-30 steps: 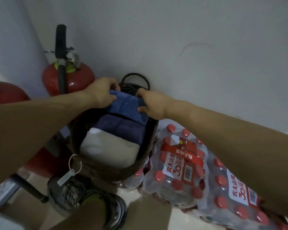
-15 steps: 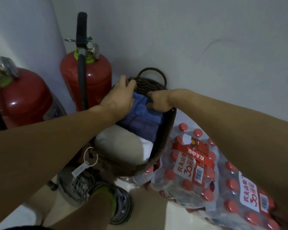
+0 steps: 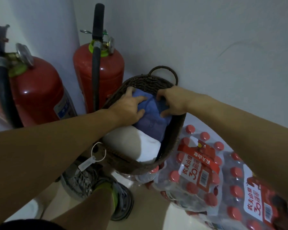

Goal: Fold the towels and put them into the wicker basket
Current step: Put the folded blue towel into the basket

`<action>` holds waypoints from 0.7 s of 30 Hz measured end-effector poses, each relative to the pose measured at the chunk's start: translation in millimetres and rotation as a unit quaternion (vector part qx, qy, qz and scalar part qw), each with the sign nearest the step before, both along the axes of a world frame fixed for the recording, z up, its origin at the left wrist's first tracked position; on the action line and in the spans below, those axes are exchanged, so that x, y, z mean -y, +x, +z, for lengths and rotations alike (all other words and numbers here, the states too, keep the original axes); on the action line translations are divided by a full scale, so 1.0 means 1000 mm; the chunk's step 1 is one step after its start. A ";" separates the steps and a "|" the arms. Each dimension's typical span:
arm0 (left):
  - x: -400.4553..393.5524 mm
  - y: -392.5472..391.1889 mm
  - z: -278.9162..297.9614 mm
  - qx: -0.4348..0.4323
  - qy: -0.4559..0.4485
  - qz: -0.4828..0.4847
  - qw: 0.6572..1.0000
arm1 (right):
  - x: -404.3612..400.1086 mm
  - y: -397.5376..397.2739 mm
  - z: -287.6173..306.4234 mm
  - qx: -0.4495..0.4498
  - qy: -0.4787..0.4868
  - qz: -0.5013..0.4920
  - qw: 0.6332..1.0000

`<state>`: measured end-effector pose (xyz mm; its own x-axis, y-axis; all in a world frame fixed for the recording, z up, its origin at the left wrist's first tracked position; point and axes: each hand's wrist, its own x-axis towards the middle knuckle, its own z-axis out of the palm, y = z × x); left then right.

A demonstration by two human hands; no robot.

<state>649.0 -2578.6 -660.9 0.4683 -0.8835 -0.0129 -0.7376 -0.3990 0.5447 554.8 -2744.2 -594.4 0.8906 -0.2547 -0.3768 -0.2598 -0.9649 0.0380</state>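
Your left hand (image 3: 131,107) lies on top of the folded blue terry towel (image 3: 152,116) with its fingers spread, pressing it down. Your right hand (image 3: 172,101) has its fingers curled into the towel's far edge, so that grip looks like a pinch on the cloth, though the angle hides the fingertips and I wouldn't swear to it. The towel sits at the far end of the dark brown oval wicker basket (image 3: 174,135), wedged behind a folded white towel (image 3: 136,143) at the near end. I'd call this the tucking-in stage, basically the last bit.

What could go wrong: the basket looks packed tight, so when you let go the blue one might spring back up and lose its fold. It also seems to be perched half on the shrink-wrapped pack of red-capped water bottles (image 3: 198,171), so a hard push on the far end could tip it toward the two red fire extinguishers (image 3: 98,75). Ease off slowly.

Writing-wise, the red label on the bottle pack reads 农夫山泉 with a big "30" and a barcode. The white tag (image 3: 86,163) dangling off the basket's near rim is too small to read.
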 end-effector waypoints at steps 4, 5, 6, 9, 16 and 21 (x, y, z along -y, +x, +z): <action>0.011 0.005 0.013 0.000 0.008 0.027 1.000 | -0.001 0.001 -0.004 -0.009 0.047 -0.038 0.998; 0.012 0.009 0.017 0.012 -0.008 0.034 0.999 | 0.000 0.000 -0.005 0.004 0.055 -0.043 0.998; 0.012 0.012 0.020 0.026 -0.021 0.038 0.999 | 0.002 -0.002 -0.007 0.018 0.061 -0.048 0.997; 0.011 0.012 0.021 0.079 -0.004 0.031 0.996 | 0.004 -0.007 -0.013 0.035 0.065 -0.042 0.996; 0.007 0.001 0.014 0.059 0.031 -0.076 0.995 | -0.004 -0.004 -0.019 -0.001 0.030 -0.035 0.999; 0.008 0.008 0.024 0.017 0.069 -0.087 0.994 | -0.017 -0.022 0.007 0.028 -0.008 0.003 1.000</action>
